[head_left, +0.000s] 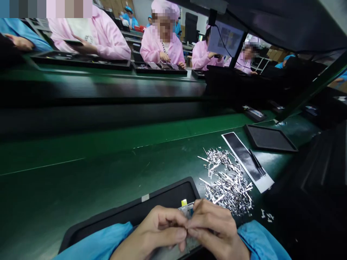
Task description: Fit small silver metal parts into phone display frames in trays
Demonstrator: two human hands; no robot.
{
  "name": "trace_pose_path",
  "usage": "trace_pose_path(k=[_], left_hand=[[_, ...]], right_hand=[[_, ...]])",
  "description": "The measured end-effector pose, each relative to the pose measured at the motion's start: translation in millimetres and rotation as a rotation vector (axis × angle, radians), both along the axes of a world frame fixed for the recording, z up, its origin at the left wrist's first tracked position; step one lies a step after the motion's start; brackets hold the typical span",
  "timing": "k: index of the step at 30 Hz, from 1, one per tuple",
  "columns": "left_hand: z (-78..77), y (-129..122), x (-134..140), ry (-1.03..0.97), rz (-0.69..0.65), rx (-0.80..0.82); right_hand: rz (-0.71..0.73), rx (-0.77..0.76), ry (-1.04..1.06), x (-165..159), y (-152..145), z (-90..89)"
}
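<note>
My left hand [158,231] and my right hand [215,225] meet at the fingertips, thumbs and forefingers pinched together. Whatever is between them is hidden or too small to make out. Beneath both hands lies a flat, greyish, phone-sized part [165,254], mostly covered by my fingers. A yellow tab [184,202] sticks up at its far edge. This part rests over a black tray [108,222] that has a small pale label on its far rim. Beyond my right hand, a heap of small silvery and black strips [230,191] is spread on the green table.
Right of the heap lies a white-edged dark sheet [241,155] with thin black sticks [257,164] on it. Behind it is another black tray [271,138]. A green post [309,92] slants up at the right. Across the bench, people in pink [162,47] sit at trays.
</note>
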State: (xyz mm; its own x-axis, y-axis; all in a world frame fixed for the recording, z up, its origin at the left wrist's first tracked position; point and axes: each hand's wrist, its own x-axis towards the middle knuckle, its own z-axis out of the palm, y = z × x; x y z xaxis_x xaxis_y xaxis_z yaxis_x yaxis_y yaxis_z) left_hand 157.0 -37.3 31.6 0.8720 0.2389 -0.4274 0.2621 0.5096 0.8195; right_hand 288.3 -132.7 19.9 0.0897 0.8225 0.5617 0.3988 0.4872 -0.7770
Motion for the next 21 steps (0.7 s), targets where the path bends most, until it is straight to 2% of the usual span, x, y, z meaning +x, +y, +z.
trace_pose_path(k=[4,7,9,11,15,17,21], left_hand=[[-0.7,0.7,-0.5,-0.001,0.013,-0.007],[-2.1,1.1,-1.1,0.015,0.050,0.066],[-5.8,0.9,-2.2,0.026,0.103,0.231],[-11.9,-0.1,-3.9,0.019,0.156,0.475],[-24.4,-5.8,-7.8,-0.038,0.255,0.920],[-26.7,-9.2,-8.8,-0.083,0.285,1.028],[-22.5,-12.6,-8.8,-0.147,0.263,1.107]], right_hand=[[0.039,0.010,-0.004,2.2,0.2,3.5],[0.027,-0.087,0.027,1.8,-1.1,2.6],[-0.037,-0.215,0.089,0.9,-1.6,-0.1],[-0.102,-0.345,0.167,0.3,-1.3,-3.2],[-0.078,-0.497,0.312,0.2,1.8,-6.0],[-0.054,-0.547,0.389,0.6,3.3,-5.9],[-0.016,-0.615,0.519,1.4,3.9,-6.3]])
